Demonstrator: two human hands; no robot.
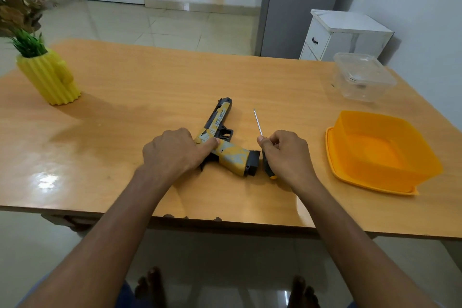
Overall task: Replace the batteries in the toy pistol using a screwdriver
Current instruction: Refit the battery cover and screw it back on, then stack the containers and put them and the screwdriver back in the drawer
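The toy pistol lay flat on its side near the middle of the wooden table, its yellow-and-black barrel pointing away from the person and its grip angled toward the right, with the black magazine base at the grip's end. The left hand rested over the rear of the pistol, the thumb pressed along the yellow frame just behind the trigger guard; the other fingers were hidden under the hand, so how far they curled round the toy could not be told. The right hand gripped a screwdriver just beside the pistol's grip, fingers curled round the dark handle, whose yellow end showed below the palm, while the thin metal shaft pointed up and away over the table. To the right sat an orange plastic container on its lid, with a clear plastic container beyond it. A yellow ribbed pot with artificial greenery stood at the table's far left.
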